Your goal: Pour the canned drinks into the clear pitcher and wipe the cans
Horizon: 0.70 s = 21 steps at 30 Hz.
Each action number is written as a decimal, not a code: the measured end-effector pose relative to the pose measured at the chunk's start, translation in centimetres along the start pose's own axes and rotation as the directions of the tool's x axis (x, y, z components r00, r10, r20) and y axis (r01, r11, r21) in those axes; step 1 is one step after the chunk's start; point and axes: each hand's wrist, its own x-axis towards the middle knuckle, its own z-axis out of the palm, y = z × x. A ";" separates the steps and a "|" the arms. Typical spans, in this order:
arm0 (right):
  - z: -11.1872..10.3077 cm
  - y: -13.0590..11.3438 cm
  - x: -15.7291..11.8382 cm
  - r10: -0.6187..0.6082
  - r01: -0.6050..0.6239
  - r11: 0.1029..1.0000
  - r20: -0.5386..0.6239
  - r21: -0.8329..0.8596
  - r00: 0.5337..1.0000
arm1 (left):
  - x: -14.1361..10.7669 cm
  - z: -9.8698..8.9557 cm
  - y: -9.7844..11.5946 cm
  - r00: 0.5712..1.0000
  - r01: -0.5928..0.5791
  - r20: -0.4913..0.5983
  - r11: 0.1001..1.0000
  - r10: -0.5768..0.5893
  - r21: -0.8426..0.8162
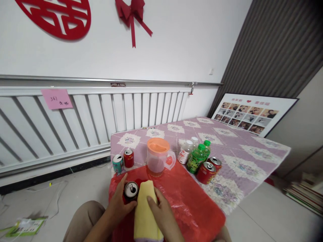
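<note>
Black can (131, 191) and yellow cloth (145, 216), both firmly held

Far left on the table (184, 129), one teal can (118, 164), and right beside it one red can (129, 159)! Next along, over the red sheet (196, 205), the left hand (119, 200) is wrapped round the black can, thumb across its front. Just to the right is the one cloth, folded long, and the right hand (163, 208) grips it, thumb pressed on top. The step in hand looks like steadying the pair side by side; the next move would seem to call for a sure left grip and a light right one. Behind the cloth stands one jug (154, 164), orange-topped. Then two white-capped bottles (185, 153), two green bottles (195, 159), four in all, and in front of those, two more red cans (207, 173), bringing the cans to five
</note>
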 end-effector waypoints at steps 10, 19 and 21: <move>-2.0 1.3 -1.4 0.092 -0.105 0.988 0.117 0.111 0.989 | -0.1 -0.3 0.9 0.997 0.058 -0.053 0.998 -0.059 -0.025; -8.5 2.2 -1.2 0.165 -0.161 0.986 -0.114 0.044 0.980 | 0.3 -0.9 1.4 0.995 0.064 -0.070 0.994 -0.070 -0.086; -9.0 2.8 -1.2 0.141 -0.144 0.989 -0.089 -0.020 0.986 | 0.2 -0.7 1.0 0.996 0.057 -0.070 0.995 -0.063 -0.080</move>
